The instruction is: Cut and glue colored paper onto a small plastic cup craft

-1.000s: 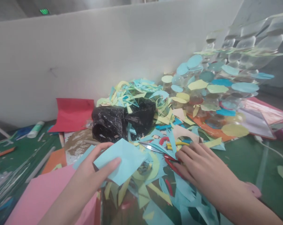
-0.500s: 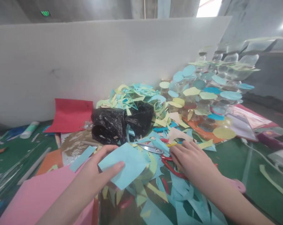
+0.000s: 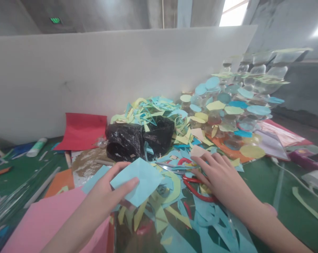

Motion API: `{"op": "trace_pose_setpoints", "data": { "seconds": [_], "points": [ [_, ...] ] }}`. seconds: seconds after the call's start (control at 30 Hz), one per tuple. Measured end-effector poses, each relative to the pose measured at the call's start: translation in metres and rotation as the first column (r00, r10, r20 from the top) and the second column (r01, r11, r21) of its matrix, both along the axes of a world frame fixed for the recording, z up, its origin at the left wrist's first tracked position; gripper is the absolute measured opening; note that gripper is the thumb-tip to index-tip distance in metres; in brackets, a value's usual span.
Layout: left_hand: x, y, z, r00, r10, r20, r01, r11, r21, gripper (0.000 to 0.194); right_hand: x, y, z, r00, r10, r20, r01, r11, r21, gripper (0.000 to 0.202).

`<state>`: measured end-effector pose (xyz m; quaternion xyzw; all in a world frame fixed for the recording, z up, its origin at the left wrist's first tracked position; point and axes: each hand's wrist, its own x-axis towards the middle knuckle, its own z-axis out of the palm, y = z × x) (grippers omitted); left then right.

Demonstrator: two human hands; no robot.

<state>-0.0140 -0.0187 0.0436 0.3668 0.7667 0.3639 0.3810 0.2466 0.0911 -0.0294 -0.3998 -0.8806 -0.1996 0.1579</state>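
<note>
While left hand [image 3: 119, 186] keeps pinching blue paper [image 3: 147, 176], right hand [image 3: 215, 172] has lost its strip; fingers loosely spread by the red-handled scissors [image 3: 192, 180], so probably free now

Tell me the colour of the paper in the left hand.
The paper is light blue; it shows best in the head view.

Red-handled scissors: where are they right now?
In the head view, the red-handled scissors lie among paper scraps, right of centre, between the light-blue paper in the left hand and the right hand, handles nearest the latter.
</note>
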Motion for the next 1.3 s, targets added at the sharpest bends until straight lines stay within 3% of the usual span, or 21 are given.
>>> {"op": "trace_pose_setpoints", "data": {
  "seconds": [0.13,0.33,0.43,0.57,0.77,1.0,1.13,1.2,1.3],
  "points": [
    [-0.001,-0.001,0.000,1.000,0.000,0.007,0.000,1.000,0.014,0.065,0.000,0.000,-0.003,1.000,0.009,0.027,-0.007,0.999,-0.052,0.027],
    [-0.001,-0.004,0.009,0.996,0.048,0.073,-0.049,0.999,0.008,0.068,0.000,0.001,-0.002,0.998,0.005,0.055,0.000,0.996,-0.084,0.016],
    [-0.004,-0.006,0.015,0.992,0.053,0.115,-0.056,0.998,0.024,0.067,0.006,0.003,0.002,0.994,-0.100,0.038,0.101,0.995,-0.023,0.020],
    [-0.012,-0.006,0.018,0.984,0.000,0.177,-0.006,0.999,0.035,0.065,0.022,0.009,0.012,0.945,-0.300,-0.132,0.313,0.946,0.085,0.024],
    [-0.028,-0.005,0.013,0.984,-0.023,0.178,0.016,0.999,0.039,0.075,0.042,0.011,0.022,0.872,-0.413,-0.263,0.438,0.898,0.043,0.023],
    [-0.018,-0.001,0.014,0.983,0.001,0.183,0.002,1.000,-0.014,0.066,0.038,0.011,0.015,0.923,-0.301,-0.241,0.330,0.939,0.094,0.026],
    [-0.008,0.001,0.011,0.979,-0.013,0.201,0.020,0.999,-0.030,0.064,0.021,0.003,0.020,0.960,-0.042,-0.277,0.066,0.994,0.081,0.026],
    [-0.006,0.001,0.007,0.982,-0.024,0.185,0.030,0.999,-0.033,0.065,0.011,-0.003,0.018,0.983,0.066,-0.173,-0.063,0.998,0.024,0.027],
    [-0.004,-0.001,0.004,0.986,-0.040,0.164,0.045,0.999,-0.028,0.067,0.003,-0.010,0.010,0.996,0.080,0.030,-0.079,0.997,-0.026,0.026]
  ]
}}
